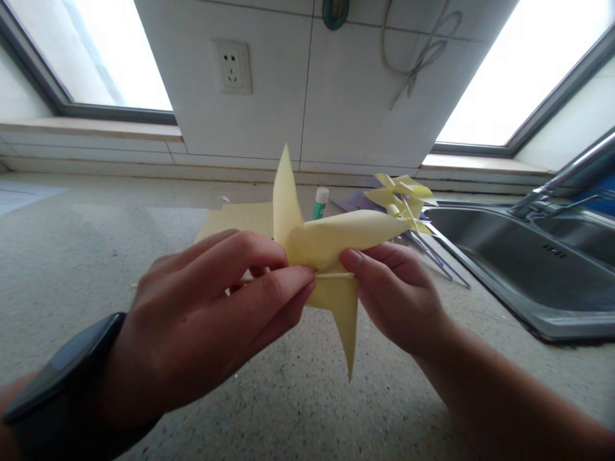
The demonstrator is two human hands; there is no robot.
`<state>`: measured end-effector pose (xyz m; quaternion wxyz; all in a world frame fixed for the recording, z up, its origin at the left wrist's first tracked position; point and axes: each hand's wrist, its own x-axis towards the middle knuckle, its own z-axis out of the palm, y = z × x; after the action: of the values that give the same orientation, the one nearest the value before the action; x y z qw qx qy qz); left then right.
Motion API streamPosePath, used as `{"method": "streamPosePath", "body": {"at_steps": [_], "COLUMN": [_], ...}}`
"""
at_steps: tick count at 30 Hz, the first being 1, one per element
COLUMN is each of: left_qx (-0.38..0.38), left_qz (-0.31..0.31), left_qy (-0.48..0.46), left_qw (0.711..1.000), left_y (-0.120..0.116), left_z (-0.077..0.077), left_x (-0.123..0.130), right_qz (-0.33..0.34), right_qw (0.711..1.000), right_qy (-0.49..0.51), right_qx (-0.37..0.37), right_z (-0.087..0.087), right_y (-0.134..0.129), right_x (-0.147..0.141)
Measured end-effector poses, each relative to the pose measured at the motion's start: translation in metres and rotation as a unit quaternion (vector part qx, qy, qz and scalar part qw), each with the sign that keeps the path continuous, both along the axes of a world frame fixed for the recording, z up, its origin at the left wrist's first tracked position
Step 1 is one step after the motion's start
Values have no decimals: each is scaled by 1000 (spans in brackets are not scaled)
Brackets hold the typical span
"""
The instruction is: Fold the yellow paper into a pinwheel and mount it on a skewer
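Observation:
Between my two hands, above the counter, is a yellow paper pinwheel (331, 240) with pointed, curled blades. A thin pale stick (335, 276) lies across its near side. My left hand (225, 282) pinches the stick against the paper with thumb and fingers, and the stick's far end pokes out past the knuckles at the left. My right hand (396, 291) grips the pinwheel's right side between thumb and fingers, close to the stick's right end. The pinwheel's centre is partly hidden by my left fingers.
Behind my hands stand a glue stick (320, 203) and yellow paper sheets (247, 219). Finished-looking yellow pinwheels (403, 192) lie at the right with thin sticks (439, 259), beside a steel sink (504, 250) with a faucet (542, 189). A socket (232, 66) is on the tiled wall.

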<state>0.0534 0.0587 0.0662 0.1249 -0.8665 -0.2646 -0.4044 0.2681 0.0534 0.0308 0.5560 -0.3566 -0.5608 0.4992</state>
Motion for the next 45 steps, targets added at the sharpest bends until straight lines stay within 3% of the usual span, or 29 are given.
{"method": "streamPosePath", "body": {"at_steps": [17,34,45], "left_qx": [-12,-4,-6], "left_qz": [-32,-28,-10], "left_qy": [-3,3,10], "left_qw": [999,1000,1000], "left_y": [0,1,0], "left_z": [3,0,1], "left_x": [0,-2,-2], "right_qz": [-14,-5,-14], "right_qw": [1000,998,999], "right_qy": [-2,31,5], "right_qx": [-7,-52,-32], "right_z": [0,0,0], "right_y": [1,2,2], "right_x": [1,2,3]}}
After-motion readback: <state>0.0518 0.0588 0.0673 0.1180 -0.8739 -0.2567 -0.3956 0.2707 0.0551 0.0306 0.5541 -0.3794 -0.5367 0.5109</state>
